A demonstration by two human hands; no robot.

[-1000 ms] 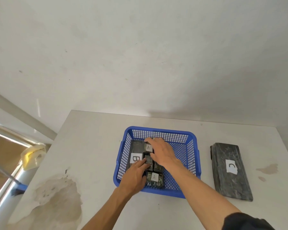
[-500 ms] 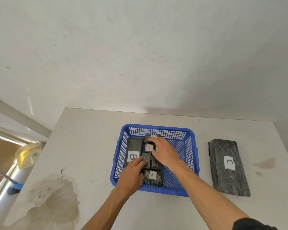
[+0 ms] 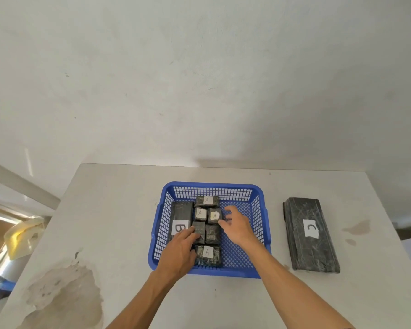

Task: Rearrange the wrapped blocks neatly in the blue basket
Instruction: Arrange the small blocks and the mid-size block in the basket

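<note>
1. blue perforated plastic basket (image 3: 259, 200) on the table holds small dark wrapped blocks (image 3: 207, 202) beside a long block labelled b (image 3: 181, 213).
2. left hand (image 3: 179, 249) fingers rest on an unlabelled block (image 3: 199, 230), not clenched.
3. right hand (image 3: 236, 224) loosely open, fingertips touching an a-labelled block (image 3: 214, 215).

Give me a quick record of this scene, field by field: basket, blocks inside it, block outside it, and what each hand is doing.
basket: blue basket on the table
inside, left: long block marked B
inside, middle: six small blocks, four showing an A
outside: block marked C, right of basket
left hand: fingers on a small unlabelled block
right hand: fingertips at a small A block
</note>
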